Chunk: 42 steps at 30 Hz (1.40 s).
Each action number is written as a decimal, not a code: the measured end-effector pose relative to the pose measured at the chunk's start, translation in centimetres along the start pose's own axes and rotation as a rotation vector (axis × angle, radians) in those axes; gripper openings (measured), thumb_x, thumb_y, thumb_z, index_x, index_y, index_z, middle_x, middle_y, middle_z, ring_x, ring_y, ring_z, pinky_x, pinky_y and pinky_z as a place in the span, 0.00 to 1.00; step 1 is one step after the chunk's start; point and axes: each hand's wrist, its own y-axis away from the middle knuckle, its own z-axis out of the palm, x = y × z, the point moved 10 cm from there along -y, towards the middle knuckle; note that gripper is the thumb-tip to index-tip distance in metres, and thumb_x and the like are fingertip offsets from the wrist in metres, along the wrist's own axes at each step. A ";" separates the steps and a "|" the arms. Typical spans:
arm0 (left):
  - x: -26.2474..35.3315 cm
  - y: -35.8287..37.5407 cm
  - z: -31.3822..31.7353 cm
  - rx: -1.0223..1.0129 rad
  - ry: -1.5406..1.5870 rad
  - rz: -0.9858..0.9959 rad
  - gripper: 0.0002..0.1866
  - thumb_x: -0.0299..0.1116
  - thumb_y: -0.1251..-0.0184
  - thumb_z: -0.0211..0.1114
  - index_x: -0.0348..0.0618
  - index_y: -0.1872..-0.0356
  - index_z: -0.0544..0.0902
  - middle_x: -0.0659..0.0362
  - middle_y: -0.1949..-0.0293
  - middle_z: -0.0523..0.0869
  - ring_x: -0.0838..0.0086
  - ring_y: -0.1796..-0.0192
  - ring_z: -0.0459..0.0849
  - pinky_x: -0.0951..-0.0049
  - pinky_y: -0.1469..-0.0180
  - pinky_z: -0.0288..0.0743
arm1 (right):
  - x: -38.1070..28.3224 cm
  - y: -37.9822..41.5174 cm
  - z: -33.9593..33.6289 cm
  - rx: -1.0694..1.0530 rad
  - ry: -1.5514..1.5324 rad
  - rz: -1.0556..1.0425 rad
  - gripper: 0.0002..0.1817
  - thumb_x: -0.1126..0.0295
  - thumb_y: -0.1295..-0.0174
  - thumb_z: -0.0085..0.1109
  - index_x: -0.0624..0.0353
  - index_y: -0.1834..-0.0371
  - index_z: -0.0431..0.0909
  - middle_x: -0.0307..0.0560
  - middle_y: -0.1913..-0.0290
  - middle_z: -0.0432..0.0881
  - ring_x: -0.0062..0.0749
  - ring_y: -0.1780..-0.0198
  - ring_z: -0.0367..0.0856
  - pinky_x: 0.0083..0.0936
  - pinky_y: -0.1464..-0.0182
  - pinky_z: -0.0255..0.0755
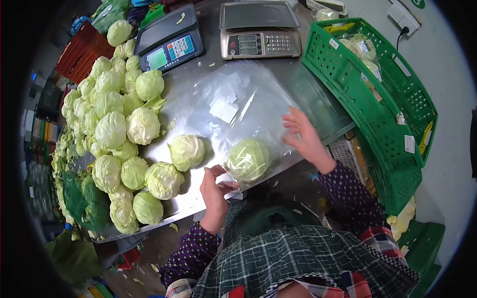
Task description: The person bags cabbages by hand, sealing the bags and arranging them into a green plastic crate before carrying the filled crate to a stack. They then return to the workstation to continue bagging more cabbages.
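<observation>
A round pale-green cabbage sits inside a clear plastic bag near the table's front edge. My left hand is at the cabbage's left side, thumb and fingers apart, fingertips right at the film. To the upper right of the cabbage, my right hand is raised with its fingers spread over the right side of the plastic, holding nothing. Clear plastic bags lie flat beyond the cabbage, with several white paper labels on or under the film. A loose cabbage stands just left of the bagged one.
A large heap of cabbages covers the table's left side. Two weighing scales, one dark and one silver, stand at the back. Green crates with bagged vegetables flank the right. A red crate is at the far left.
</observation>
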 end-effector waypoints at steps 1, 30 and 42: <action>-0.2 0.5 0.1 0.018 0.032 -0.018 0.33 0.55 0.24 0.38 0.29 0.46 0.70 0.45 0.55 0.79 0.61 0.75 0.84 0.69 0.72 0.81 | -0.9 -1.2 0.4 0.042 0.039 0.017 0.34 0.63 0.41 0.64 0.64 0.36 0.60 0.52 0.54 0.76 0.27 0.55 0.74 0.27 0.52 0.68; 6.8 -4.1 9.1 -0.216 -0.491 0.223 0.16 0.20 0.49 0.68 0.31 0.57 0.79 0.52 0.65 0.83 0.70 0.63 0.80 0.69 0.59 0.75 | -7.0 -4.2 -3.8 -0.064 0.318 -0.203 0.37 0.43 0.42 0.59 0.64 0.41 0.71 0.56 0.40 0.71 0.42 0.42 0.73 0.33 0.42 0.68; 24.6 4.2 43.2 -1.232 0.210 0.540 0.20 0.43 0.29 0.55 0.34 0.50 0.74 0.45 0.65 0.80 0.61 0.67 0.82 0.61 0.63 0.82 | -5.8 -7.8 -44.1 0.631 -0.801 -0.049 0.36 0.38 0.37 0.47 0.55 0.36 0.66 0.49 0.37 0.72 0.43 0.37 0.72 0.51 0.36 0.64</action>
